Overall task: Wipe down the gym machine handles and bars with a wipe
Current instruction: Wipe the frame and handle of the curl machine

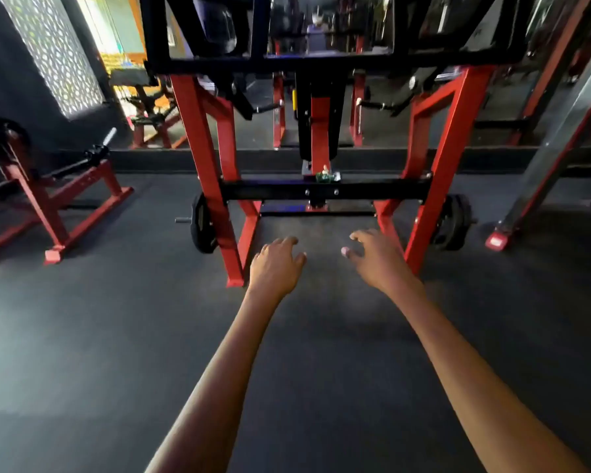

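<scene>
Red steel legs of the machine [198, 138] stood straight ahead, joined low by a black crossbar [328, 190] with a small green object [325, 176] on it. Two black handles [268, 107] stuck out higher up. Both hands hovered above the floor [82, 336], holding nothing: left hand [276, 264] loosely curled, right hand [376, 256] with fingers spread. No wipe was visible. Weight plates [202, 223] hung outside each leg.

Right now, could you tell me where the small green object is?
The small green object sits centrally atop the black crossbar, between the red uprights, beyond both hands.
</scene>
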`<state>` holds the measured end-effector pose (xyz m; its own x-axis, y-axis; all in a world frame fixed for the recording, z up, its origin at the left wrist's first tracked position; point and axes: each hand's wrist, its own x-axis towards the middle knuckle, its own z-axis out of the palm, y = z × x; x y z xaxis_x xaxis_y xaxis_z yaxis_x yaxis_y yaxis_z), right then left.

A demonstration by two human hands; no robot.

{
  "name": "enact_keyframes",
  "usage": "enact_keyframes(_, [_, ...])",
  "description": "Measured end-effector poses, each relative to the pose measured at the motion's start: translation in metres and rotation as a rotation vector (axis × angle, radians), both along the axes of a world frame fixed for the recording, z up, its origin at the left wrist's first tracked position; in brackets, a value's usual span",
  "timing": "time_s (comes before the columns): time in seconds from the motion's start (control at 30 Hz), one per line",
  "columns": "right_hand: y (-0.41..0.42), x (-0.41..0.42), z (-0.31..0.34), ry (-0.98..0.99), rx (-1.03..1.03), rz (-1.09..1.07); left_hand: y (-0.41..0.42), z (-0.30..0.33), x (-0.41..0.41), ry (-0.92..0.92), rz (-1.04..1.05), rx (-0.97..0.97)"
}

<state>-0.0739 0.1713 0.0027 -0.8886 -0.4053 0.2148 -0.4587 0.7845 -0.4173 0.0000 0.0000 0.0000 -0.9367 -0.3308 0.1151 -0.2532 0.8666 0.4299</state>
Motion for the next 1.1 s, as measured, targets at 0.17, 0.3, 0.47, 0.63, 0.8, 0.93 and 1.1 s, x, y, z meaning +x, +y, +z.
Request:
enact_keyframes(0.17, [-0.025,-0.041,-0.045,-0.057,0.095,0.014,-0.015,-0.048,-0.044,-0.089,-0.013,0.04])
enact_keyframes(0.3, [-0.046,-0.108,-0.074,-0.072,0.158,0.05,-0.028,-0.074,-0.109,-0.168,-0.043,0.017])
enact_keyframes(0.47, [-0.072,-0.217,-0.091,-0.109,0.199,0.071,-0.052,-0.089,-0.213,-0.231,-0.033,-0.004])
enact_keyframes(0.63, [-0.1,-0.337,-0.094,-0.13,0.195,0.081,-0.078,-0.084,-0.328,-0.187,-0.007,0.016])
enact_keyframes(0.8, [-0.129,-0.446,-0.106,-0.194,0.262,0.092,-0.109,-0.092,-0.43,-0.202,0.0,0.05])
enact_keyframes(0.93, [-0.159,-0.541,-0.122,-0.233,0.313,0.105,-0.137,-0.108,-0.517,-0.202,-0.02,0.077])
enact_keyframes(1.1, [-0.198,-0.653,-0.137,-0.287,0.343,0.097,-0.176,-0.127,-0.632,-0.251,-0.062,0.104])
